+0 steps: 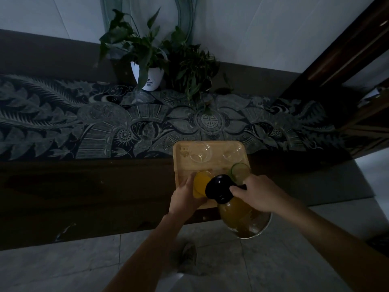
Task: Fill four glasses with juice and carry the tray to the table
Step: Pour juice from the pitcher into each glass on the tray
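Head view, dim light: a wooden tray (210,152) sits at the centre of the frame on a dark sideboard (84,186), its far end over a patterned runner (105,123). Four glasses stand on it. The two at the far end, a clear left one (200,151) and a clear right one (232,152), look empty. The near-right glass (240,171) has a greenish rim and its contents are unclear. The near-left glass (201,183) holds orange juice, and the left hand (185,199) is wrapped around its left side. The right hand (256,194) is closed on the neck of a glass pitcher (244,218) of juice, just behind its black lid (220,188). The pitcher is tipped leftward, lid end at the juice-filled glass. Upper centre, a plant in a white pot (149,79) stands beside a darker plant (189,66) at the wall.
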Demonstrator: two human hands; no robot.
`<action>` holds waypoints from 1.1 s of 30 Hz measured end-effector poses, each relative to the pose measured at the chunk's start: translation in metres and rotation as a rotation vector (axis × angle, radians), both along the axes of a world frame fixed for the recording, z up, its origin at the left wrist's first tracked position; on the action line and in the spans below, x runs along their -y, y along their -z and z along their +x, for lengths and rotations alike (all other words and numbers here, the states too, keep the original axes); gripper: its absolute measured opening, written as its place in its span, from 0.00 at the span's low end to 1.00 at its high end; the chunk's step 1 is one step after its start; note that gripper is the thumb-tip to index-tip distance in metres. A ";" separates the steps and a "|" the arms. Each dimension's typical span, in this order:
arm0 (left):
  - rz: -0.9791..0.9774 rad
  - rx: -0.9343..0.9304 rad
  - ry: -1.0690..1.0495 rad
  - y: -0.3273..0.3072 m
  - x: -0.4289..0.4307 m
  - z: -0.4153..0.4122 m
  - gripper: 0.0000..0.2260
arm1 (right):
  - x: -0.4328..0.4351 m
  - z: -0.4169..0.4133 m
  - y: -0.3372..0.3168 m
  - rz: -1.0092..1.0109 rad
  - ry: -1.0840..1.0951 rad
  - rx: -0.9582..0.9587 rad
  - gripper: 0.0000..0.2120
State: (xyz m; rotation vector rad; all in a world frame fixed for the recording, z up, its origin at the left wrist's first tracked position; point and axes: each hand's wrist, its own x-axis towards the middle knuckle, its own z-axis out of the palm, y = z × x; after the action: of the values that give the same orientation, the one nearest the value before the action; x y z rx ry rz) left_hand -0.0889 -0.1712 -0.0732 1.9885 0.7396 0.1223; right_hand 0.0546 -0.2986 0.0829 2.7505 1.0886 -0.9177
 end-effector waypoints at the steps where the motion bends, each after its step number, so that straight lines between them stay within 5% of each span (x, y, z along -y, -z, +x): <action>1: 0.005 -0.010 -0.004 0.000 0.000 0.001 0.40 | 0.006 -0.001 0.005 0.026 0.023 -0.010 0.25; 20: 0.021 0.001 -0.083 0.006 0.010 0.001 0.40 | 0.089 -0.015 0.045 0.461 0.430 -0.065 0.24; 28: 0.029 -0.094 -0.272 0.007 0.028 0.005 0.51 | 0.141 0.025 0.031 0.697 0.417 -0.161 0.23; 33: 0.001 -0.056 -0.551 -0.004 0.101 -0.027 0.28 | 0.172 0.075 0.017 0.685 0.300 -0.230 0.23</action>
State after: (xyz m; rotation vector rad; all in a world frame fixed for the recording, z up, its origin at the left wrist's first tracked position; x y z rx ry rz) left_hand -0.1158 -0.2724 -0.0690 1.7473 1.3087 0.3923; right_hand 0.1298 -0.4705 0.0656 3.5131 1.2312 -1.0756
